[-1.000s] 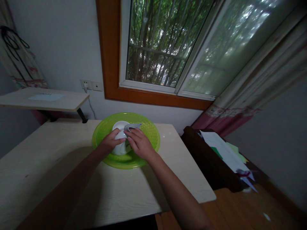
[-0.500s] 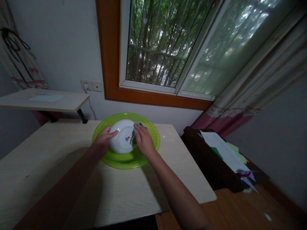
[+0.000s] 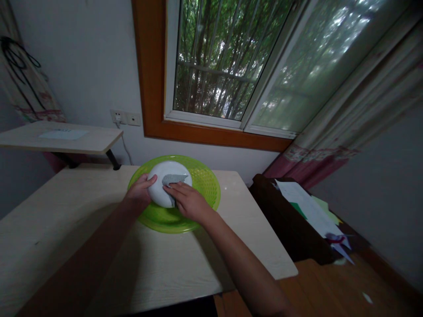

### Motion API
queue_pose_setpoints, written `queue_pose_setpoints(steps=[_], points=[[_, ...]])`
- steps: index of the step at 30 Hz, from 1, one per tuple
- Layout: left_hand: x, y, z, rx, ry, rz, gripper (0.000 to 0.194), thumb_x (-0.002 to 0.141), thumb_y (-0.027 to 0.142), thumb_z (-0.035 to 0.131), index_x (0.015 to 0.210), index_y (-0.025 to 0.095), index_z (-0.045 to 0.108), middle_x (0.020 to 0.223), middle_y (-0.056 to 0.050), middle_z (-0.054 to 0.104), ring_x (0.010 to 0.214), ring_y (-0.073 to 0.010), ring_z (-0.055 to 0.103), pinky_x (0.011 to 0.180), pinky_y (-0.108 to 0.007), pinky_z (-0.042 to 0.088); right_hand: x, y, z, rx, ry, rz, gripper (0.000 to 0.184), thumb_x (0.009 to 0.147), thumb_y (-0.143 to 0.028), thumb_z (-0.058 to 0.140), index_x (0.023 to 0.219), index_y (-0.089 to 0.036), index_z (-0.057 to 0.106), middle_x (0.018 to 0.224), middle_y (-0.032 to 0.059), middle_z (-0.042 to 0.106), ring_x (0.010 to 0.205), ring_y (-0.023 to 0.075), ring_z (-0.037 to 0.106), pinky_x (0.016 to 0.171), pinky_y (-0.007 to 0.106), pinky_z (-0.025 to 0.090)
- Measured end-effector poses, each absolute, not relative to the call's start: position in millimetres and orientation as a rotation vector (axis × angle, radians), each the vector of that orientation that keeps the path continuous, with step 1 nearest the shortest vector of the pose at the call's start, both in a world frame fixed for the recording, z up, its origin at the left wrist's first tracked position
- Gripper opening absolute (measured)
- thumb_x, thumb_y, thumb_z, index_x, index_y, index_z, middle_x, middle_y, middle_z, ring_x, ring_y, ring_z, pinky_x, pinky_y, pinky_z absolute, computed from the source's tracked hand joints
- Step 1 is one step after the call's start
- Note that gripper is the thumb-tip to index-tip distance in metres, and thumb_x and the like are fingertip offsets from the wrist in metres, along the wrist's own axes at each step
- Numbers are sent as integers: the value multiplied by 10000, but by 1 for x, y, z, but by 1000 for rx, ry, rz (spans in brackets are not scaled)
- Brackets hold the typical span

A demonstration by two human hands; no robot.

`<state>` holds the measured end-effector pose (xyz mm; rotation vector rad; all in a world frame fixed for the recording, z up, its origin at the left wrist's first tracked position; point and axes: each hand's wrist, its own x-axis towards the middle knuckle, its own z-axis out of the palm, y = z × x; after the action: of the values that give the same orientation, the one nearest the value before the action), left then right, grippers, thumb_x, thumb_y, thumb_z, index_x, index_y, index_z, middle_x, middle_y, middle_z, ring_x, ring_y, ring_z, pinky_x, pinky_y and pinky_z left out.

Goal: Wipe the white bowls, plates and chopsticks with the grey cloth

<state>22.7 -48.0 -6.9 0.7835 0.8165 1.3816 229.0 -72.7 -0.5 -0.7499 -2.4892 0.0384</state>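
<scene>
My left hand (image 3: 140, 191) grips the left edge of a white plate (image 3: 155, 189), its thumb lying on the plate's face. Beneath the plate is a wide green plastic basket (image 3: 208, 187) on the table. With fingers pressed down, my right hand (image 3: 189, 200) holds a grey cloth (image 3: 174, 178) against the middle of the plate. Part of the cloth shows above the fingers and a little below them; the rest is hidden under the hand.
The basket stands on a pale wooden table (image 3: 172, 268). A raised shelf (image 3: 95, 143) with a paper on it is at the left. Behind is a window (image 3: 218, 66) and a wall socket (image 3: 125, 118). Papers (image 3: 307, 207) lie on a dark brown piece of furniture at the right.
My right hand has moved the cloth left from the plate's right edge to its middle, covering the small printed picture. The plate has shifted slightly up and left in my left hand.
</scene>
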Motion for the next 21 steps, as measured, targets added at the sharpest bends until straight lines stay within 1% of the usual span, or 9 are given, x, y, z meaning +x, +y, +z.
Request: queue_pose_setpoints(steps=[3,5,7,10,12,15,18,21], points=[[24,-50,-8,785,847,1344,277,745,298,763,899,185,563,791,-33,693,827,-247,702,754,-358,568,227,-71,-1,-801,-2474,15,637,910,-106,467,1533,-198,374,1495,113,513,1381,221,476,1189,442,366],[24,-51,-6,771,869,1336,280,743,289,766,909,185,566,772,-26,687,792,-238,698,718,-344,565,228,-68,-4,-896,-2414,-6,647,903,-100,480,1535,-183,372,1509,130,494,1392,239,462,1189,455,364],[23,-51,-4,751,888,1346,289,744,274,766,944,174,582,802,-40,701,820,-249,703,735,-352,570,229,-66,-6,-998,-2344,-34,647,889,-85,485,1524,-169,395,1511,146,488,1395,255,457,1186,469,365],[21,-51,-1,706,878,1405,297,747,244,759,985,148,607,870,-72,724,920,-283,706,834,-390,574,231,-64,-8,-1076,-2283,-71,604,866,-75,496,1468,-128,481,1471,163,528,1380,273,469,1186,467,369],[20,-51,1,673,851,1438,310,755,231,745,1021,132,621,940,-101,735,993,-306,697,897,-422,566,233,-64,-9,-1067,-2273,-78,571,855,-82,510,1424,-128,535,1436,151,565,1361,275,487,1183,459,378],[19,-50,4,632,810,1492,346,765,201,721,1086,113,625,1029,-131,735,1046,-315,686,940,-447,557,234,-67,-7,-988,-2293,-65,531,849,-92,521,1369,-171,593,1381,115,619,1311,258,538,1155,454,414],[19,-50,5,625,781,1520,348,770,179,710,1098,109,621,1057,-138,731,1039,-305,691,937,-444,563,234,-72,-3,-869,-2379,-43,504,857,-95,507,1339,-199,614,1350,88,647,1269,230,580,1124,438,448],[20,-51,5,669,767,1448,347,764,208,725,1084,119,622,1041,-129,735,1006,-304,701,902,-438,577,232,-75,1,-740,-2492,-24,496,890,-103,484,1364,-209,587,1356,77,645,1263,201,587,1128,416,443]])
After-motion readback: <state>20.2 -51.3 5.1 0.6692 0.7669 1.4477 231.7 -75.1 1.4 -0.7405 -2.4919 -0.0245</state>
